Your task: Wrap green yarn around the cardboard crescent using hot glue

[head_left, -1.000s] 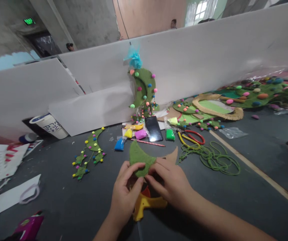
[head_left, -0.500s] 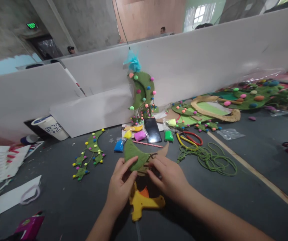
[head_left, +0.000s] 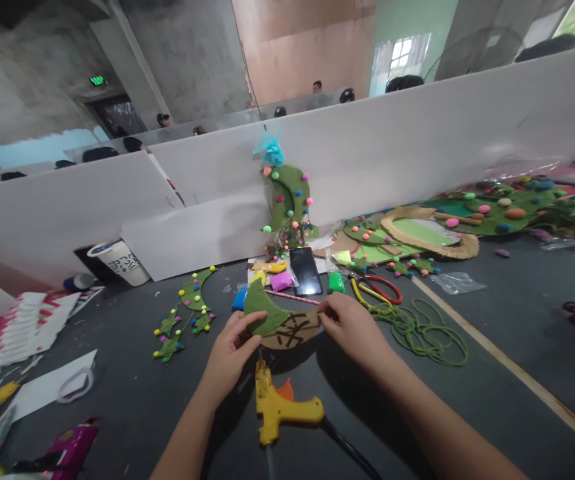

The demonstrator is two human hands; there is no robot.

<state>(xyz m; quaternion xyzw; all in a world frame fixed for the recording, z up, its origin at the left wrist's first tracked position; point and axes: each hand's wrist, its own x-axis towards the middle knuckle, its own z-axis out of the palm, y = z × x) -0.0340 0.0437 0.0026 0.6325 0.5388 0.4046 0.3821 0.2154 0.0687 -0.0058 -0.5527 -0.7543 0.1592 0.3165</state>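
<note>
Between my hands is a cardboard crescent (head_left: 295,333), its left part covered in green felt (head_left: 266,308) and its right part bare brown with dark marks. My left hand (head_left: 235,350) pinches the felt-covered end between thumb and fingers. At the opposite tip, my right hand (head_left: 350,327) has its thumb and fingers closed on the bare cardboard. Below the crescent lies a yellow glue gun (head_left: 282,408) with an orange trigger, its nozzle close under the cardboard and a glue stick in its rear end.
Pom-pom-dotted green crescents (head_left: 195,290) and stars lie left and stand against the white partition (head_left: 207,233). Ahead are a phone (head_left: 306,272) and clay packets (head_left: 281,281). Red-handled scissors (head_left: 385,290) and tangled green cord (head_left: 430,337) lie right. Several people are beyond the partition.
My right hand has shifted right from the crescent's middle to its bare tip, uncovering the dark marks. The view has tilted up slightly, and more of the glue gun shows.
</note>
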